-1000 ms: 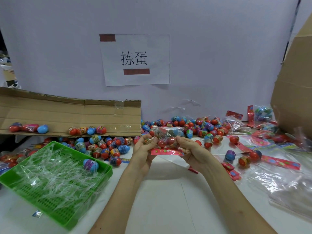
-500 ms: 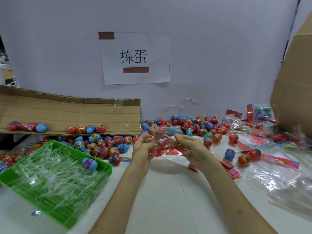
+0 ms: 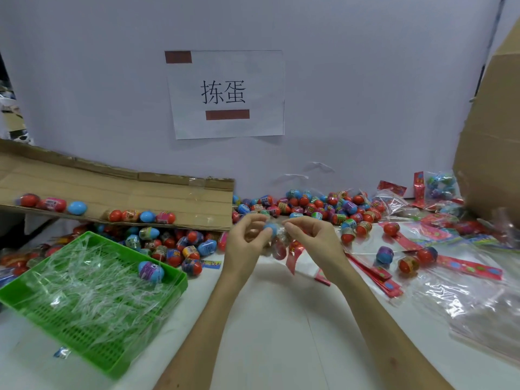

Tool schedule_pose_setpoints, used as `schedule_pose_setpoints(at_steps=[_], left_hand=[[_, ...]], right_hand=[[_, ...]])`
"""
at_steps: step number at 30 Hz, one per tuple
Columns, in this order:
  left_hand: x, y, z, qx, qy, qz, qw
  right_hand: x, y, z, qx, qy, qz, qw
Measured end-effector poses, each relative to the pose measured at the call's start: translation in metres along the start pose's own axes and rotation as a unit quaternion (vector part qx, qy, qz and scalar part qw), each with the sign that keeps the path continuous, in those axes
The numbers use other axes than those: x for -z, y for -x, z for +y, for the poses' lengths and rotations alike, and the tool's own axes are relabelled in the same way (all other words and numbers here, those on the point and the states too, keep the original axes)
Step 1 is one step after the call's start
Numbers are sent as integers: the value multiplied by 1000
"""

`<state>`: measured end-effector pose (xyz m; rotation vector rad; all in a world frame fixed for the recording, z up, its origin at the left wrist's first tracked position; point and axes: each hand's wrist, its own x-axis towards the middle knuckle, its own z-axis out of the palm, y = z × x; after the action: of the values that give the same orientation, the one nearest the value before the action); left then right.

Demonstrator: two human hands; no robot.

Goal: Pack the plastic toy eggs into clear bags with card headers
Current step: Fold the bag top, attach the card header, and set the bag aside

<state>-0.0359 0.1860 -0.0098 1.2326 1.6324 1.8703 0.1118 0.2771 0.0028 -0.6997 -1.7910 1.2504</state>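
A: Where are the hands?

B: Raised together over the table, fingertips almost meeting. The left hand [image 3: 244,249] has its thumb and curled fingers pinched on a blue egg [image 3: 270,229]. The right hand [image 3: 315,243] pinches the film of the clear bag [image 3: 282,240] just beside that egg.

A: So the bag lies between them?

B: Between and below. It hangs from the two pinches, long axis roughly up and down, with the blue egg at its top end. A red egg shows lower inside, and the red card header [image 3: 292,257] dangles off the bottom, towards the person. Whether the blue egg is inside the film I cannot tell.

A: Which hand is nearer the next egg?

B: Probably the left. The loose eggs [image 3: 309,209] lie in a band along the wall just behind both hands, and more spill under the cardboard flap [image 3: 140,192] on the left. The green basket [image 3: 180,281] of plastic strips sits further left, with one egg in it. Flat empty bags [image 3: 468,270] lie well off to the right.
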Motion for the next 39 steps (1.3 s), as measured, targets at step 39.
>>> schedule_pose_setpoints(at_steps=[39], left_hand=[[-5, 2, -1, 89, 105, 17, 990]], right_hand=[[-7, 0, 6, -21, 38, -28, 999]])
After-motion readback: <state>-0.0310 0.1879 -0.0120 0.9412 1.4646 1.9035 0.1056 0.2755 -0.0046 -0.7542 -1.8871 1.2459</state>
